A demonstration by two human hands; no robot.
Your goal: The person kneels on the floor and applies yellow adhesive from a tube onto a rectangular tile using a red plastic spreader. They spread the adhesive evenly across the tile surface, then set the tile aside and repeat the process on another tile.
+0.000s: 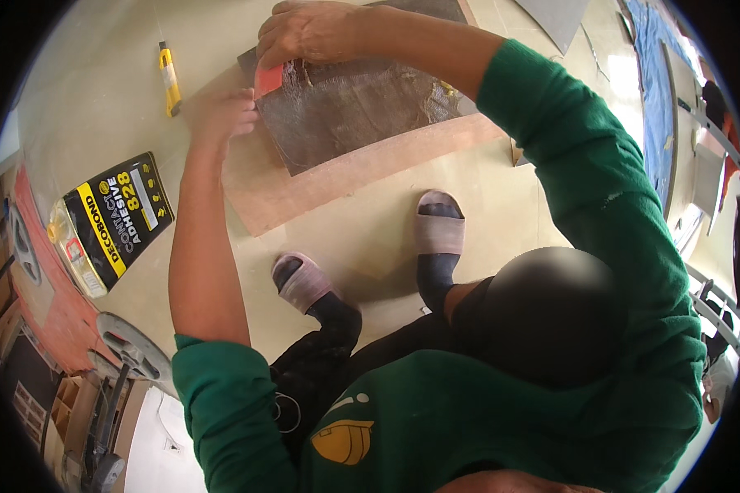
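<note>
A dark brown sheet (345, 115) with a wet, glossy, streaked surface lies on a larger light-brown board (370, 160) on the floor. My right hand (308, 34) reaches over the sheet's far left part, its fingers closed on a flat red spreader (269, 80) pressed against the surface. At the sheet's left edge is my left hand (224, 113), somewhat blurred, with its fingers curled in and pinching that edge. Part of the sheet is covered by my right hand and forearm.
A yellow utility knife (169, 80) lies on the tiled floor to the left. Nearer stands a clear container of yellowish liquid with a black-and-yellow label (115, 218). Grey wheels (131, 345) are at lower left. My slippered feet (441, 222) are close to the board. A blue sheet (656, 99) lies far right.
</note>
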